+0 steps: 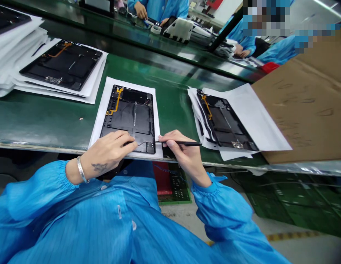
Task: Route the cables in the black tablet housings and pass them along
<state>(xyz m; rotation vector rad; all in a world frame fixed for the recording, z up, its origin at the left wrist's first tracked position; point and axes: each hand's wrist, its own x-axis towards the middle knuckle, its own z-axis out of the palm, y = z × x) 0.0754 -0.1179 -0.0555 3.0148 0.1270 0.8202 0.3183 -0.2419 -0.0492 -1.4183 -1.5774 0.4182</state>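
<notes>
A black tablet back housing (144,121) lies on white paper in front of me, with an orange flex cable (115,104) along its upper left side. My left hand (112,150) rests over its lower left corner, thumb and fingers closed together. Something dark shows between them, too small to make out. A thin dark wire (142,143) runs from those fingertips towards the lower right corner. In my right hand (181,150) are slim black tweezers (191,143), held like a pen. Their tip points left, at the housing's lower right edge.
Another housing (228,124) lies on papers at the right, beside a large cardboard box (305,99). To the left, one more housing (65,66) tops stacked paper sheets (16,62). The green bench (170,110) ends just before my body. Co-workers in blue sleeves work beyond it.
</notes>
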